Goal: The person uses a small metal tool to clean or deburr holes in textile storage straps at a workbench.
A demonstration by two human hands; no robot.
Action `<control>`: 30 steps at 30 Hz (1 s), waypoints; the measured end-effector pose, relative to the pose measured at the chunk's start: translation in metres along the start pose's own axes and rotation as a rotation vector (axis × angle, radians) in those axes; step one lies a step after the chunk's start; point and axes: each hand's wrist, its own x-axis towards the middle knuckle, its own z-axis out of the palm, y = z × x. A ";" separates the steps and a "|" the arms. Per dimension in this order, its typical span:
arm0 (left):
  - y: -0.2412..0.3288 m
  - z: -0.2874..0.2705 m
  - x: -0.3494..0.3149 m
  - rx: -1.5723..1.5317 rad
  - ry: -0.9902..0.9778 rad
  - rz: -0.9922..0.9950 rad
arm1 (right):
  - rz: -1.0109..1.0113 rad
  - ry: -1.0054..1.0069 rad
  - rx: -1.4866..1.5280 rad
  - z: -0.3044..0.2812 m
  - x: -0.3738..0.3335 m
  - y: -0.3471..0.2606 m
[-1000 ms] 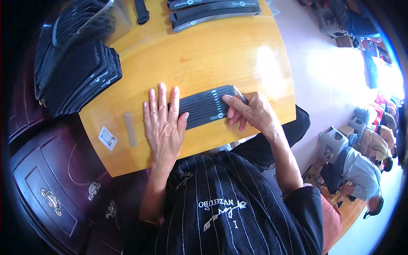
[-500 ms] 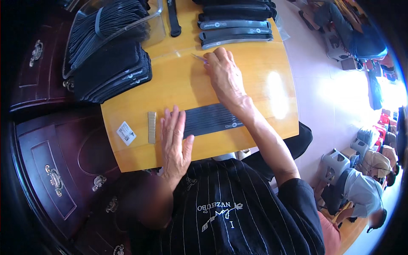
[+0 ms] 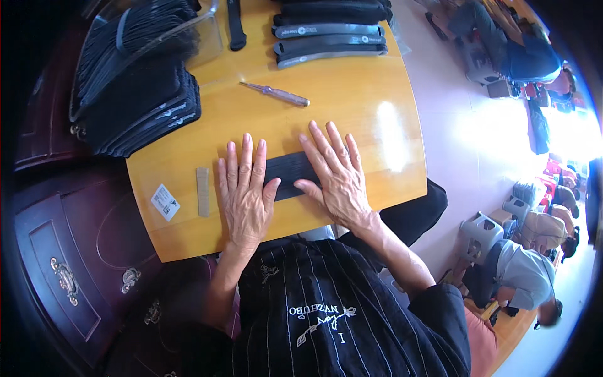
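Both hands lie flat over a row of black straps (image 3: pixel 288 174) on the wooden table. My left hand (image 3: pixel 246 191) covers the straps' left end, its fingers extended and pointing away from me. My right hand (image 3: pixel 337 176) rests on their right end, fingers spread, hiding that end. Beyond the hands a small screwdriver (image 3: pixel 282 94) with a clear purplish handle lies loose, its thin tip toward the left. Beside my left hand are a tan ribbed strip (image 3: pixel 203 191) and a white printed label (image 3: pixel 165 202).
At the far left stands a clear plastic bin (image 3: pixel 210 34) of bundled black straps, with a stack of black pieces (image 3: pixel 147 113) before it. Grey and black straps (image 3: pixel 330 44) lie along the far edge, near a single black strap (image 3: pixel 235 28). Dark drawers (image 3: pixel 69 270) flank the table.
My right hand has let go of the screwdriver, leaving it on the table, and come back toward me onto the straps. My left hand stays flat at their left end.
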 end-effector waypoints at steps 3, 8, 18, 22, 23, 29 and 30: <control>0.002 0.003 0.002 0.059 -0.028 -0.007 | 0.063 -0.038 -0.085 0.007 0.002 0.006; 0.001 0.003 0.005 0.051 -0.053 -0.013 | 0.044 -0.035 -0.057 0.009 0.005 0.010; -0.020 -0.025 -0.043 -0.515 0.102 -0.016 | 0.176 0.097 0.082 -0.021 -0.037 0.018; -0.005 -0.026 -0.074 -0.715 0.133 0.000 | 0.228 0.119 0.148 -0.020 -0.034 0.004; -0.003 -0.024 -0.079 -0.738 0.147 0.004 | 0.267 0.141 0.193 -0.019 -0.031 0.004; 0.001 -0.023 -0.094 -0.818 0.239 -0.045 | 0.460 0.050 0.310 -0.025 -0.003 0.014; -0.001 -0.021 -0.094 -0.817 0.241 -0.053 | 0.456 0.043 0.310 -0.023 -0.004 0.018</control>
